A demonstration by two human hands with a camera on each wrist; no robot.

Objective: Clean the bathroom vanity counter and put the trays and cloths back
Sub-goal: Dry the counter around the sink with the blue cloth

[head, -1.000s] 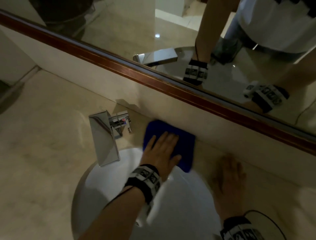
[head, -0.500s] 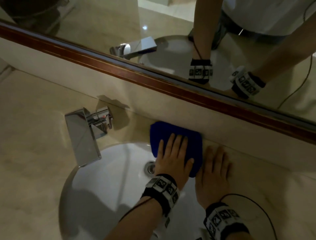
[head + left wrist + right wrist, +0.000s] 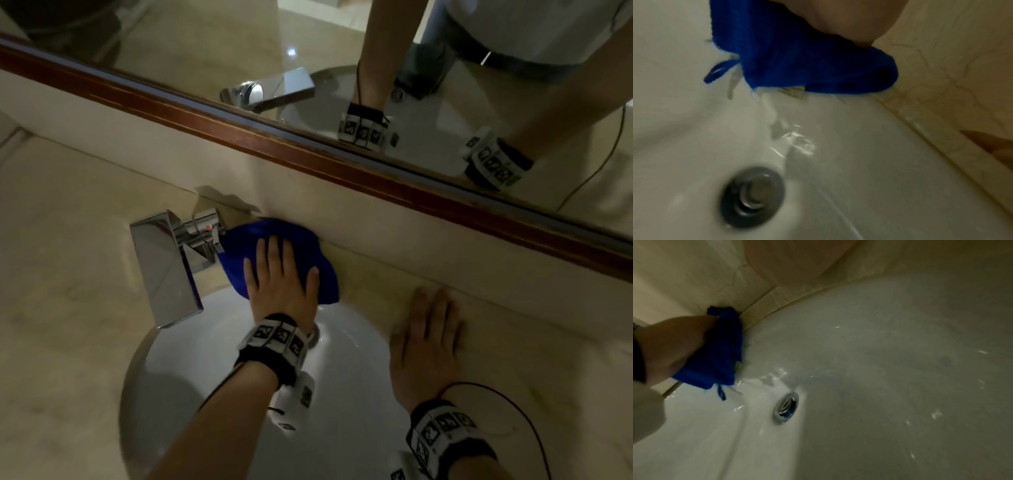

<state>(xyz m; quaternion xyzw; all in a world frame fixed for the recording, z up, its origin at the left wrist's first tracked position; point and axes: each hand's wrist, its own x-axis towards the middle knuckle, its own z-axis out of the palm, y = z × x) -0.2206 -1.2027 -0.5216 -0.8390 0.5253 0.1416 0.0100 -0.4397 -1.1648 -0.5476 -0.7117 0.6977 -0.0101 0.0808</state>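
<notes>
A blue cloth (image 3: pixel 236 260) lies on the beige counter (image 3: pixel 68 291) behind the white sink (image 3: pixel 191 377), between the tap and the backsplash. My left hand (image 3: pixel 279 274) presses flat on it with straight fingers. The left wrist view shows the blue cloth (image 3: pixel 789 53) hanging over the sink's rim under my palm. From the right wrist I see the cloth (image 3: pixel 719 353) against the wall. My right hand (image 3: pixel 428 339) rests flat on the bare counter to the right of the sink, holding nothing.
A chrome tap (image 3: pixel 168 263) stands just left of the cloth. The drain (image 3: pixel 752 196) sits in the wet basin below my left wrist. A wood-framed mirror (image 3: pixel 308 161) runs along the backsplash. Bare counter stretches to the left.
My left hand has slid the cloth leftward along the back of the sink, up against the tap. My right hand has moved away to the right and lies flat on the counter.
</notes>
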